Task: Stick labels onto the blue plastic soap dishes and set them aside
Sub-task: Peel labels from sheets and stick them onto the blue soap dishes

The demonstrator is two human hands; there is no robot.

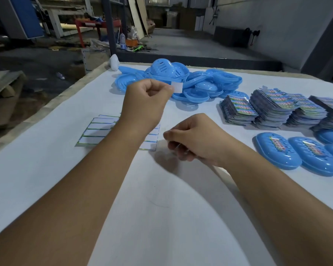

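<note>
A: How was the left hand [148, 96] held?
B: Raised above the white table [46, 169], forearm stretched far forward, fingers curled. Thumb and forefinger pinched a small white label [176, 87] at its left edge, so the label hung in front of the pile of blue soap dishes [181, 81] at the far middle.
A: And the right hand [192, 140]?
B: Lower and nearer, just off the tabletop, knuckles up, fingers curled under. They seemed to pinch a thin clear strip [178, 148], but blur kept me from being sure what it was.
A: Where were the finished pieces?
B: Labelled soap dishes [296, 154] lay face down in a row at the right edge, just near of the stacks of printed label sheets [273, 108].
A: Anything under the left arm?
B: A backing sheet [96, 131] with white blank rectangles lay flat, partly hidden by the forearm.
</note>
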